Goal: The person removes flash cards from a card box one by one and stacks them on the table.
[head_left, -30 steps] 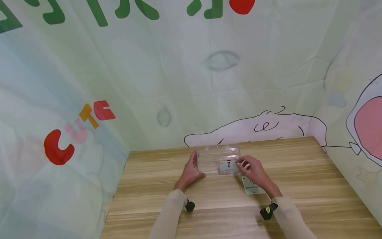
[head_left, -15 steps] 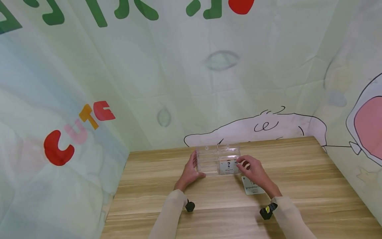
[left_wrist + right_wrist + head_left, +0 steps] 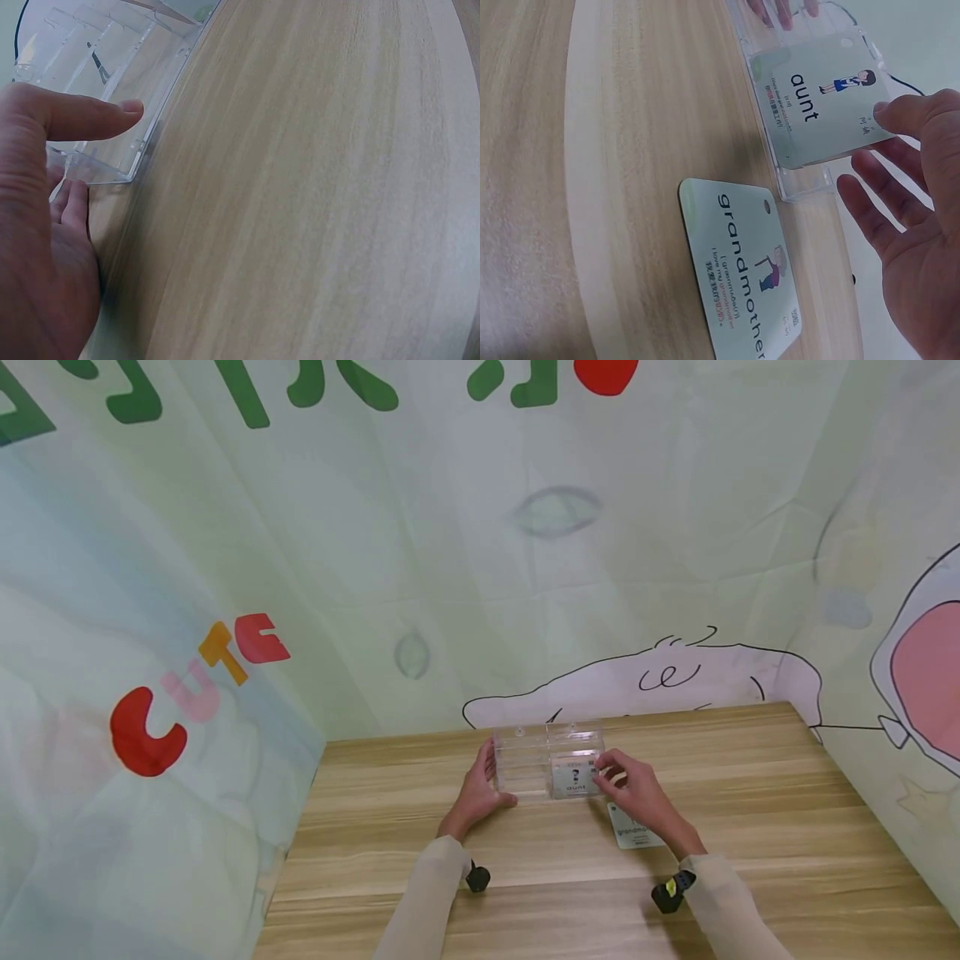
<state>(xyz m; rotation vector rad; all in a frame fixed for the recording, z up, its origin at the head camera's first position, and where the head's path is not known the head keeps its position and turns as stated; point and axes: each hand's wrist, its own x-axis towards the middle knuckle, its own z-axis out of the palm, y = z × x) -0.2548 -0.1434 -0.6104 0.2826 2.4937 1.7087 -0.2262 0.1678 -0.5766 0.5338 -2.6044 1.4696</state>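
A clear rack [image 3: 521, 767] is set on the wooden table [image 3: 570, 885], and its left end is held by the left hand [image 3: 478, 793]. The thumb is laid across the rack's front, and the other fingers are tucked about its left side, partly hidden by the plastic. The aunt card [image 3: 829, 105] is placed in the right half of the rack, at the front, tilted back with its printed face shown. Its upper right corner is pinched by the right hand [image 3: 637, 793]: the thumb is pressed on the face, a finger is put behind, and the remaining fingers are spread loosely beside the rack's right end. Whether more cards are stacked behind it cannot be told. The grandmother card [image 3: 739, 255] is laid face up on the table, just in front of the rack's right end and apart from it; in the head view it is partly covered by the right hand. Behind the rack, a printed cloth [image 3: 360, 568] is hung, and in front of the rack a small black device [image 3: 477, 877] is worn at the left wrist, another [image 3: 667, 895] at the right
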